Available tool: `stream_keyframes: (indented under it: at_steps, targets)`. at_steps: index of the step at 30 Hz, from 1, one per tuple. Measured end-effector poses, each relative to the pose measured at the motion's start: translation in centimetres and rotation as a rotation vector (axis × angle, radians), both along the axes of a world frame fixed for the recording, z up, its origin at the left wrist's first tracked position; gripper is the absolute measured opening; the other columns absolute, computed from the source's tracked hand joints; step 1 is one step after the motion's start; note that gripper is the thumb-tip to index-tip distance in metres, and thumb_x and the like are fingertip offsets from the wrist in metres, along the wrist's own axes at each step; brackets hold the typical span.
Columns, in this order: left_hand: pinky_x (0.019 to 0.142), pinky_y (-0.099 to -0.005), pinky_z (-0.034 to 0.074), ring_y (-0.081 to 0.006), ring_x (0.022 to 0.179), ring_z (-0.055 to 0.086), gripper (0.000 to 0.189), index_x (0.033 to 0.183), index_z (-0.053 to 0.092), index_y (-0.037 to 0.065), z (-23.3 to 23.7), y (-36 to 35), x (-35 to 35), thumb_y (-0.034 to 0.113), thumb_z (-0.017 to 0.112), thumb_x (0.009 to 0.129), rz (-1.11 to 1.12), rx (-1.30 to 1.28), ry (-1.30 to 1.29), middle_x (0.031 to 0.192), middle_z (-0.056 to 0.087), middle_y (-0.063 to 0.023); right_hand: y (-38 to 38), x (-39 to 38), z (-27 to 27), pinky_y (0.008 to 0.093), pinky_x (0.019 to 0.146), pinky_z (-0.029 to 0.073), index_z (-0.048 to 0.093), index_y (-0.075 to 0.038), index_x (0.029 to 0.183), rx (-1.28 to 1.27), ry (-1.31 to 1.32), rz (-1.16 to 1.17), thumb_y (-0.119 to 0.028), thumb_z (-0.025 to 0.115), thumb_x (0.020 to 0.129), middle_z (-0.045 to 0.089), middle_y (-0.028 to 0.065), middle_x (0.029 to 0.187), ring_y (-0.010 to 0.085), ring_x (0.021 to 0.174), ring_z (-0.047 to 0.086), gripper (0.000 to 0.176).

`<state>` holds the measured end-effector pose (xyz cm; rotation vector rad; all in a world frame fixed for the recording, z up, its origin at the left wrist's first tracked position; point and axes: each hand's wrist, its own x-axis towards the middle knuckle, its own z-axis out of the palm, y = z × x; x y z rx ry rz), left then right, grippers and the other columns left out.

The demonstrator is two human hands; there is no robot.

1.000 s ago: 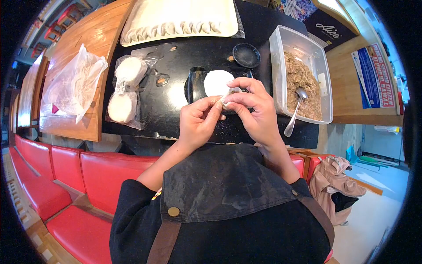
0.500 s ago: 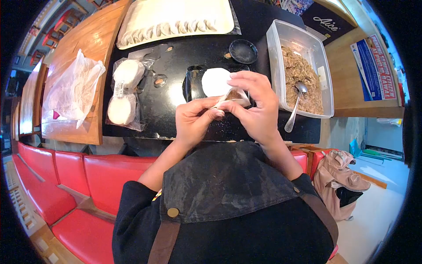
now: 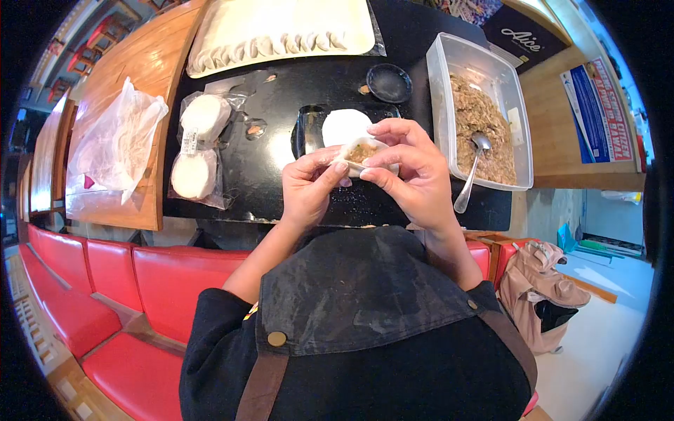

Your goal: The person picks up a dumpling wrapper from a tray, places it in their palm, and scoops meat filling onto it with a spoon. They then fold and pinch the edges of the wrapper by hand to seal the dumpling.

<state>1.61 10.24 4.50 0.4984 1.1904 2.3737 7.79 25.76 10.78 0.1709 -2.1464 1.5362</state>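
Observation:
Between my two hands is a dumpling (image 3: pixel 362 153), its white wrapper cupped around brownish filling that shows at the top. My left hand (image 3: pixel 309 184) pinches the dumpling's left end between thumb and forefinger. On the other side, my right hand (image 3: pixel 414 168) has its thumb and fingers closed on the right edge of the wrapper. Just behind them, a stack of round white wrappers (image 3: pixel 344 128) lies on a dark tray or board. A small black dish (image 3: pixel 389 83) sits farther back. To the right stands a clear plastic tub (image 3: pixel 521 144) of minced filling (image 3: pixel 484 116) with a spoon (image 3: pixel 472 175) in it.
A cream tray (image 3: pixel 281 17) at the back carries a row of folded dumplings (image 3: pixel 274 48). Packaged wrappers (image 3: pixel 196 151) lie on the black table's left. Beyond them, a plastic bag (image 3: pixel 119 144) rests on a wooden table. Red seats (image 3: pixel 182 277) line the near side.
The wrapper has been turned and opened up, so more filling shows. My right fingers have moved from the folded edge to the wrapper's right side; my left hand keeps its pinch.

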Motion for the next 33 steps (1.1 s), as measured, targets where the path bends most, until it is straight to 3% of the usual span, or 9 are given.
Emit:
stream_keyframes:
  at_steps: [6,8,12,14,21,24,30,33]
  targets:
    - [0.062,-0.0228,0.051,-0.0134,0.081,0.061,0.014,0.097,0.064,-0.002,0.5,-0.2,0.4,0.002,0.06,0.084,0.034,0.008,0.049,0.103,0.062,-0.015,-0.4,0.6,0.2,0.0317,0.079,0.045,0.066,-0.005,0.078,-0.146,-0.137,-0.023,-0.01,0.074,0.07,0.058,0.0105,0.102,0.0226,0.092,0.058,0.012]
    - [0.063,-0.0219,0.051,-0.0134,0.08,0.061,0.013,0.095,0.064,-0.002,0.8,-0.1,0.5,0.001,0.059,0.084,0.102,-0.042,0.203,0.103,0.063,-0.0153,-0.4,0.6,0.1,0.0313,0.078,0.046,0.066,-0.004,0.077,-0.105,-0.114,-0.024,-0.009,0.073,0.07,0.059,0.0108,0.101,0.0223,0.092,0.058,0.011]
    - [0.065,-0.0219,0.051,-0.0133,0.081,0.062,0.011,0.093,0.064,-0.002,1.3,-0.1,0.6,0.0,0.06,0.083,0.159,-0.11,0.255,0.1,0.064,-0.0149,-0.8,0.6,0.2,0.0314,0.079,0.046,0.065,-0.004,0.076,-0.078,-0.075,0.006,-0.007,0.073,0.07,0.059,0.0116,0.1,0.0228,0.092,0.058,0.01]
    - [0.067,-0.0211,0.05,-0.0122,0.081,0.063,0.011,0.092,0.064,-0.003,2.0,0.0,0.7,-0.001,0.062,0.081,0.268,-0.239,0.408,0.095,0.066,-0.0134,-0.9,0.4,0.3,0.0321,0.079,0.046,0.065,-0.004,0.076,0.051,-0.008,0.011,-0.007,0.073,0.069,0.059,0.0126,0.099,0.0238,0.092,0.059,0.011]
    - [0.068,-0.0207,0.049,-0.0109,0.08,0.062,0.014,0.094,0.065,-0.004,2.8,-0.2,1.2,-0.003,0.061,0.081,0.208,-0.319,0.333,0.092,0.066,-0.0119,-1.3,0.3,0.4,0.033,0.077,0.047,0.064,-0.003,0.074,0.122,-0.007,-0.086,-0.007,0.073,0.068,0.059,0.0138,0.099,0.0246,0.092,0.059,0.011]
    - [0.067,-0.0209,0.049,-0.0109,0.08,0.062,0.015,0.096,0.064,-0.004,2.9,-0.4,1.3,-0.003,0.059,0.081,0.132,-0.302,0.226,0.092,0.066,-0.0117,-1.2,0.5,0.5,0.0316,0.083,0.044,0.067,-0.003,0.078,0.121,-0.075,-0.073,-0.006,0.073,0.07,0.056,0.0107,0.106,0.0202,0.097,0.055,0.011]
    - [0.07,-0.0234,0.05,-0.0133,0.081,0.064,0.017,0.098,0.064,-0.004,3.0,-0.6,0.9,-0.002,0.057,0.082,0.102,-0.33,0.384,0.093,0.067,-0.0123,-1.2,0.5,-0.1,0.0337,0.085,0.045,0.072,-0.01,0.087,0.089,-0.039,-0.038,-0.003,0.073,0.069,0.056,0.0103,0.109,0.0194,0.102,0.055,0.019]
    - [0.072,-0.0257,0.051,-0.0164,0.083,0.065,0.019,0.098,0.064,-0.004,3.3,-0.8,0.4,-0.002,0.058,0.08,0.121,-0.346,0.598,0.094,0.067,-0.0139,-1.3,0.3,-0.3,0.0316,0.075,0.048,0.072,-0.008,0.083,0.068,0.021,-0.081,-0.008,0.077,0.065,0.06,0.0117,0.105,0.0211,0.095,0.06,0.019]
